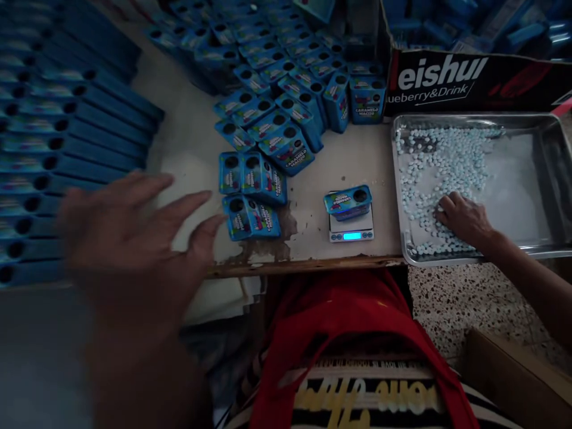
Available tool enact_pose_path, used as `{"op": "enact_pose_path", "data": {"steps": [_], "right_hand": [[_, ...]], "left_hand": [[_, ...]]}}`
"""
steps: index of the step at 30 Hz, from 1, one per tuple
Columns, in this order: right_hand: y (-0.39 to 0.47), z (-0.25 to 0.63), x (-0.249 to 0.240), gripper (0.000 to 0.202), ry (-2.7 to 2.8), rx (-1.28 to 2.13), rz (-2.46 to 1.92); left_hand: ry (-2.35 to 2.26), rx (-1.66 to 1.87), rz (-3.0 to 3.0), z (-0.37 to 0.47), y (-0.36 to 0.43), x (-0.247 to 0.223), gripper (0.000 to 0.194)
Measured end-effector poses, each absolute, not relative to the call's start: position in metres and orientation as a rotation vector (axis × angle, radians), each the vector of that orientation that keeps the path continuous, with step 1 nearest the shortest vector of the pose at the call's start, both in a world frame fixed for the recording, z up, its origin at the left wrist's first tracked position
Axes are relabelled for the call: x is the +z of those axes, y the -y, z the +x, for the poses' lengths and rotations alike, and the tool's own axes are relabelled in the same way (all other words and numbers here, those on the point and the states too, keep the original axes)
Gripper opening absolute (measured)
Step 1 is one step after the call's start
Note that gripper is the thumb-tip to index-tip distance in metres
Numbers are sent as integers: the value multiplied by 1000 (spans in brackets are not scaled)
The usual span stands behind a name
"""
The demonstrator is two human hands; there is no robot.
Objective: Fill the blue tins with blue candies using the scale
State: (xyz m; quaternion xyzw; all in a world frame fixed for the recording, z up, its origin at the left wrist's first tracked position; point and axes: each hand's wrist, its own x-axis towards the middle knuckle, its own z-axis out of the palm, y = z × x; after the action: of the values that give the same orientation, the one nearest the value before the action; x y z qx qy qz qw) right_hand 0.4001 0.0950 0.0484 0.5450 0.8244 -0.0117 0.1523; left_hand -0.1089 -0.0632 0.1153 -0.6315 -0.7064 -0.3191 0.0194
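My left hand (pixel 143 238) is raised at the left with its fingers apart and holds nothing. It is slightly blurred, its fingertips near two blue candy boxes (pixel 251 218) at the table's front edge. My right hand (pixel 465 217) rests in a metal tray (pixel 536 179), its fingers curled down into small pale-blue candies (pixel 460 161); what lies under the fingertips is hidden. Between the hands, one blue candy box (pixel 348 200) sits on a small digital scale (pixel 351 229) whose display is lit.
Many blue candy boxes (pixel 277 65) stand grouped at the back of the table (pixel 187 143). Long rows of similar boxes (pixel 80 131) fill the left side. A black carton (pixel 478 80) holding blue packs stands behind the tray. A brown cardboard box (pixel 513 375) is on the floor at lower right.
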Motion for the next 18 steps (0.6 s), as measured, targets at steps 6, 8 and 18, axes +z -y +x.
{"op": "enact_pose_path", "data": {"steps": [6, 8, 18], "right_hand": [[-114, 418, 54, 32, -2330, -940, 2344], [-122, 422, 62, 34, -2142, -1612, 2470], [-111, 370, 80, 30, -1004, -3042, 2200]], "left_hand": [[1790, -798, -2177, -57, 49, 102, 41], [1795, -921, -2232, -47, 45, 97, 50], [2354, -1856, -2187, 7, 0, 25, 80]]}}
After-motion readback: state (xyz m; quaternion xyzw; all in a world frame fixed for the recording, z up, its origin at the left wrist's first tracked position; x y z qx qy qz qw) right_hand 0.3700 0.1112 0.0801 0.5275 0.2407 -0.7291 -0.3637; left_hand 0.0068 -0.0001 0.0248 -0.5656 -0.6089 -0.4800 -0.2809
